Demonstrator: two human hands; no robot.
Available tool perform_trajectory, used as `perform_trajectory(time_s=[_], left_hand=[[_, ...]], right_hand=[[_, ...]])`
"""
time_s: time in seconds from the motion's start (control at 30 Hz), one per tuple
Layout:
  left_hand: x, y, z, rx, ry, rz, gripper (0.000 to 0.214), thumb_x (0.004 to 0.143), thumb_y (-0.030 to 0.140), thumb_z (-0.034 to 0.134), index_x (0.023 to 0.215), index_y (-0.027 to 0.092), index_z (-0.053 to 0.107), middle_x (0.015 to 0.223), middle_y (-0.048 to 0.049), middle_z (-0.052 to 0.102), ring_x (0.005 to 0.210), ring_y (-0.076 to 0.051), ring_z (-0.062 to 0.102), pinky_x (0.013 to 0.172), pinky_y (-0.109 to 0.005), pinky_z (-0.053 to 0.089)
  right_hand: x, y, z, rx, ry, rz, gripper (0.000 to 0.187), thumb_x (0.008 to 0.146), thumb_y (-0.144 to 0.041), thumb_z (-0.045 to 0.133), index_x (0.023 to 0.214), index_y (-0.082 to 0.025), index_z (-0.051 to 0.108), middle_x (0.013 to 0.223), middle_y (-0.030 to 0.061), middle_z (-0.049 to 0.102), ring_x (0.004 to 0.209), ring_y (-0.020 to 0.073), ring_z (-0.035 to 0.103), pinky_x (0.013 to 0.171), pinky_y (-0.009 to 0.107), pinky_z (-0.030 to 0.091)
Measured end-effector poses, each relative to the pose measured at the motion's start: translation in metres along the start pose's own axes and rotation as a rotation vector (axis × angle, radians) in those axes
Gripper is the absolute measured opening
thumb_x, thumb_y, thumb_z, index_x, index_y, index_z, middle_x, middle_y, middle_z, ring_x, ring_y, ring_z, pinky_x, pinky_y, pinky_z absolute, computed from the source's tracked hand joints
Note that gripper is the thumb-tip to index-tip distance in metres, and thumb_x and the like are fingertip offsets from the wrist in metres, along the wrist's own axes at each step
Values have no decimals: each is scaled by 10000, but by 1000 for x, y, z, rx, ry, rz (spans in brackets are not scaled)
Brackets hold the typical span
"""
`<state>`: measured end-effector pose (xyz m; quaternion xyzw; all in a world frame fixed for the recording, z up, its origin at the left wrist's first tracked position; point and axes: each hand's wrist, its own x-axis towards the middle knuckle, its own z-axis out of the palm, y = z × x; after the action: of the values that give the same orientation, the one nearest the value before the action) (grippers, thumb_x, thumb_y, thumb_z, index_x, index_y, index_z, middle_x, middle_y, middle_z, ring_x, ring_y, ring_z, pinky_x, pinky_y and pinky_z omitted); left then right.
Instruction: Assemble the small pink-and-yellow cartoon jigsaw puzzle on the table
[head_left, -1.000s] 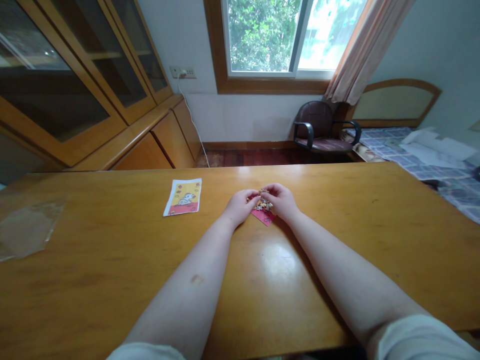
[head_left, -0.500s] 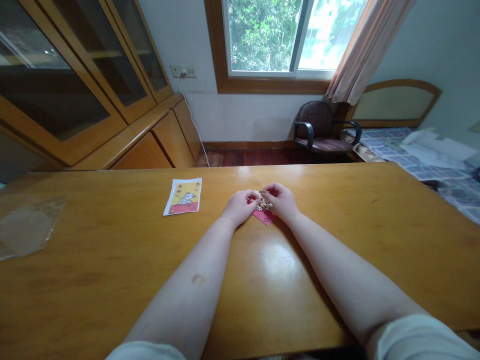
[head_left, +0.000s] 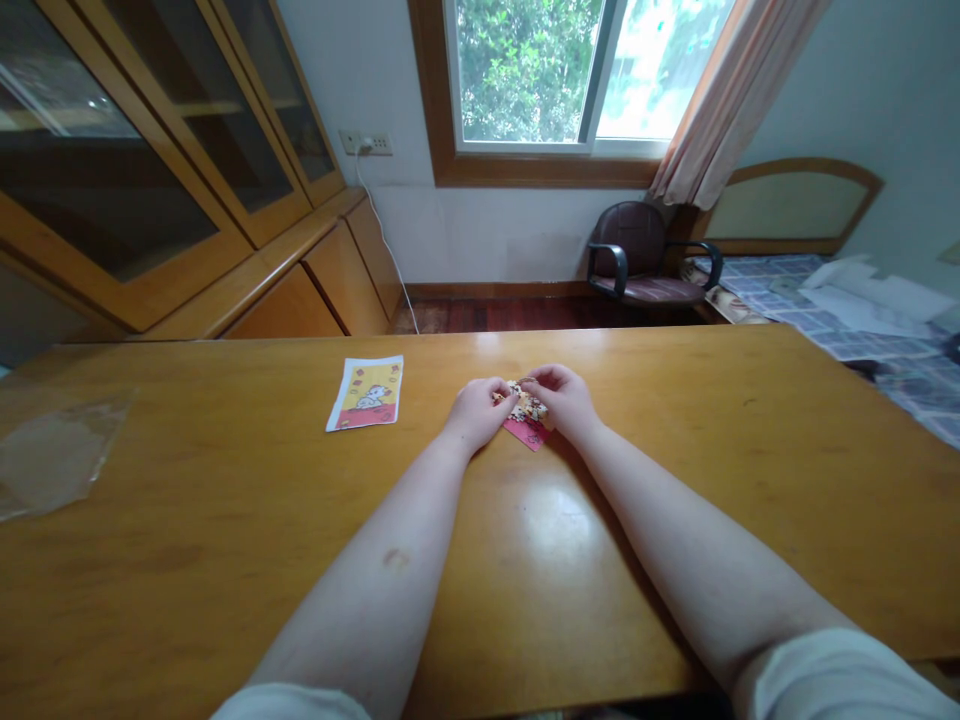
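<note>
A small heap of loose jigsaw pieces [head_left: 529, 404], cream, brown and white, lies on the table between my hands. Below the heap shows a flat pink section of the jigsaw puzzle [head_left: 528, 434] with dark markings. My left hand [head_left: 482, 408] is at the heap's left edge, thumb and fingers closed on jigsaw pieces. From the right, my right hand [head_left: 564, 400] reaches over the heap, its thumb and fingertips pinched together on a jigsaw piece that they largely cover. Further left lies a picture card [head_left: 367, 394] with a white cartoon animal on yellow and pink.
The wooden table [head_left: 225, 560] fills the foreground. A clear plastic bag [head_left: 56, 450] lies at its left end. Beyond the far edge are a cabinet [head_left: 247, 270], an office chair [head_left: 637, 250] and a bed [head_left: 795, 275].
The fingers of both hands have shifted very slightly at the heap, showing a little more of the pieces. The picture card and bag stay where they were.
</note>
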<state>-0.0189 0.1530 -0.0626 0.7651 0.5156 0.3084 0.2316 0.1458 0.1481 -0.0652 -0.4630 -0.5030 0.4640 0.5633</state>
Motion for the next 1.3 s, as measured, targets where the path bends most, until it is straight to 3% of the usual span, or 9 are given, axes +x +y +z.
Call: perform_trajectory(time_s=[0.17,0.37,0.53,0.67,0.8,0.93,1.07,1.17,1.3], left_hand=[[1,-3,-1,9,34,-26,186,818,350,565,823,203,678,842,-37,696,822,-192,613,751,-293,472],[2,-1,1,-120,55,-2,189,822,348,571,858,196,677,894,-41,709,867,-192,629,810,-300,477],[2,1,0,-145,47,-32,184,825,339,562,812,186,664,834,-27,706,782,-170,633,774,-285,486],[1,-1,-3,-47,91,-44,179,833,331,552,831,201,675,872,-32,713,829,-184,629,793,-294,480],[1,-4,-5,161,133,-133,174,823,329,562,845,235,706,886,-40,724,887,-231,616,837,-345,464],[1,-7,-5,285,139,-179,192,804,336,577,865,253,739,920,-59,726,934,-268,599,851,-379,459],[1,-9,-4,293,145,-185,221,811,344,571,920,257,743,967,-71,721,961,-267,596,878,-382,452],[2,-9,-3,280,149,-189,234,818,339,562,958,254,729,1003,-71,712,983,-266,595,895,-382,444],[2,-7,-3,271,114,-167,230,822,331,552,948,248,726,995,-65,713,976,-270,594,884,-383,447]], right_hand=[[5,1,-2,-23,41,89,377,545,-445,788,774,-182,644,713,31,692,638,168,628,629,307,509],[2,4,2,-22,-42,109,375,513,-408,805,756,-194,616,648,-2,667,569,141,603,595,285,494],[2,8,-1,-59,-60,62,297,625,-438,732,755,-185,645,682,18,675,622,162,622,629,299,490],[5,9,-8,-310,13,-60,257,731,-423,644,814,-185,697,751,33,691,688,174,608,677,308,474],[8,10,-13,-695,-2,-65,251,763,-360,641,928,-186,714,752,30,680,663,170,581,665,309,452],[8,7,-14,-967,-5,-166,240,798,-344,636,974,-203,716,937,75,701,873,225,603,832,360,434],[3,2,-12,-1032,-70,-263,244,831,-400,610,947,-220,726,996,89,691,962,242,579,900,373,400],[-1,1,-10,-1072,-205,-342,301,738,-482,705,919,-243,732,1016,73,687,993,259,551,932,396,369],[-1,2,-8,-1098,-273,-336,230,757,-419,708,913,-253,734,960,56,706,950,244,557,905,380,364]])
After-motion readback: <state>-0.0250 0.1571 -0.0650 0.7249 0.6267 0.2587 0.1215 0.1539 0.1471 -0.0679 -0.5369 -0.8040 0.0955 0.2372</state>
